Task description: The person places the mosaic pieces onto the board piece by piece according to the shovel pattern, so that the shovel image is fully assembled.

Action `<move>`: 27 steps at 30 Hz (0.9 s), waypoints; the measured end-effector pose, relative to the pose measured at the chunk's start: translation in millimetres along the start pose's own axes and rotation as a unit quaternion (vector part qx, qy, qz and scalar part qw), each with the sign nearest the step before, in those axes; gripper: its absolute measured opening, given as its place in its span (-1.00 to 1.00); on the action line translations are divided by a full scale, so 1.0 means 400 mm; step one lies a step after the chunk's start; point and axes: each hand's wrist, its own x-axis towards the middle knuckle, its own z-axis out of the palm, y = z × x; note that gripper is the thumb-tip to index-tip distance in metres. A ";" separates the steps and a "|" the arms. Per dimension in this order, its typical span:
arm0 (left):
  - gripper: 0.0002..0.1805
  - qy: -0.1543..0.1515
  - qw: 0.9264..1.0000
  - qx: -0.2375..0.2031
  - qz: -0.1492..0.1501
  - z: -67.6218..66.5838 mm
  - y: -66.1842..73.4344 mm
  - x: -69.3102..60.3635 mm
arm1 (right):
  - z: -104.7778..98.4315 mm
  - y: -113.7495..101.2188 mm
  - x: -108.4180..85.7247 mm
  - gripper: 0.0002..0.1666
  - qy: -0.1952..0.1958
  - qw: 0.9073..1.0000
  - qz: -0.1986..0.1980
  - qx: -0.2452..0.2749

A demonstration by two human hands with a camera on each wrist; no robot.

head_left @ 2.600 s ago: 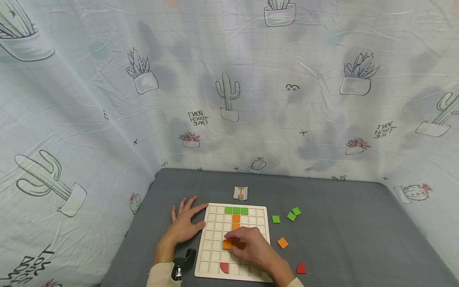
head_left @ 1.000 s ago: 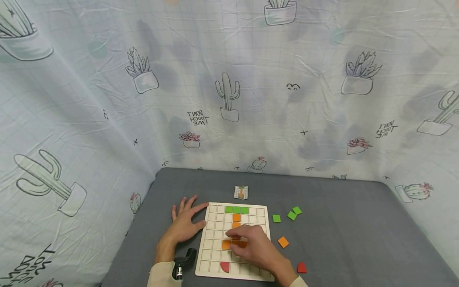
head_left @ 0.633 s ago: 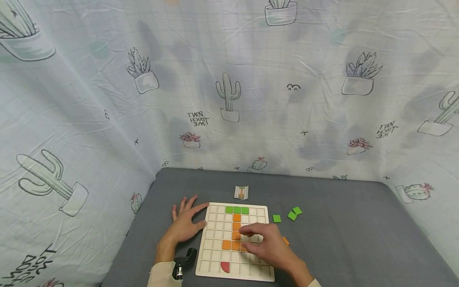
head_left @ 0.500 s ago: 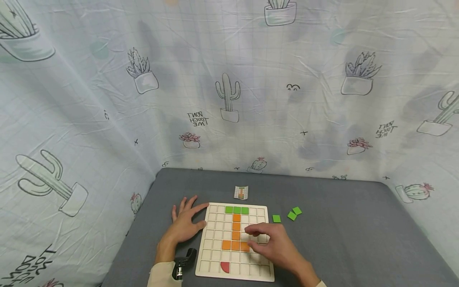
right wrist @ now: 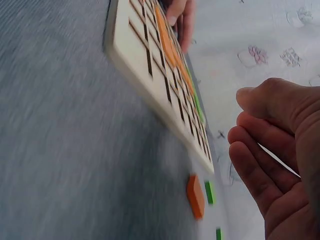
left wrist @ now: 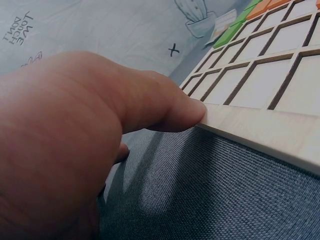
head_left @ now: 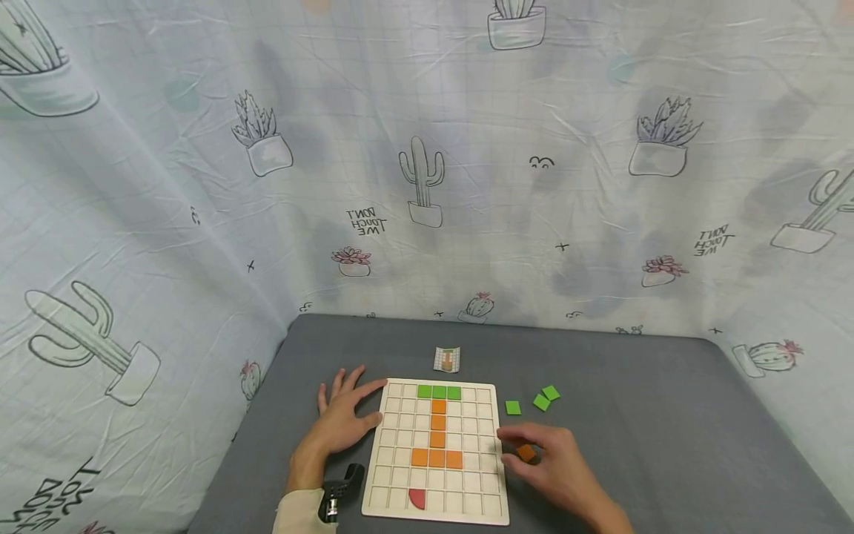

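A pale gridded board (head_left: 475, 502) lies on the grey table, bearing three green tiles (head_left: 439, 391) in its top row, several orange tiles (head_left: 437, 439) below them and a red quarter-round piece (head_left: 416, 498) near the bottom. My left hand (head_left: 339, 423) rests spread at the board's left edge; in the left wrist view a fingertip (left wrist: 192, 114) touches the rim. Beyond the board's right edge, my right hand (head_left: 557, 463) hovers with fingers and thumb apart, holding nothing. Behind it lies a loose orange tile (head_left: 526, 452), partly hidden, seen apart from the hand in the right wrist view (right wrist: 195, 196).
Three loose green tiles (head_left: 513, 408) lie right of the board. A small printed card (head_left: 447, 360) is behind the board. A black device (head_left: 342, 489) is strapped at my left wrist. Cloth printed with cacti (head_left: 422, 182) hangs around the table.
My right hand has moved right, off the board, to beside the loose orange tile. The orange tiles it covered are now in view. My left hand has stayed at the board's edge.
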 end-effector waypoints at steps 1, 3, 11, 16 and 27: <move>-0.33 0.000 1.000 0.001 0.000 0.000 0.000 0.000 | -0.005 0.005 -0.006 -0.61 0.006 1.000 0.002 -0.006; -0.33 0.001 1.000 0.002 0.000 -0.001 0.000 -0.001 | -0.013 0.016 -0.019 -0.59 0.018 1.000 0.000 -0.009; -0.33 -0.002 1.000 0.000 0.002 -0.004 0.003 -0.003 | -0.043 0.052 -0.075 -0.52 0.054 0.998 -0.005 -0.041; -0.33 -0.003 1.000 -0.001 0.002 -0.004 0.003 -0.003 | -0.061 0.064 -0.110 -0.55 0.053 0.997 0.016 -0.052; -0.33 -0.001 1.000 0.002 0.002 -0.005 0.004 -0.003 | -0.076 0.098 -0.169 -0.51 0.072 0.995 -0.008 -0.066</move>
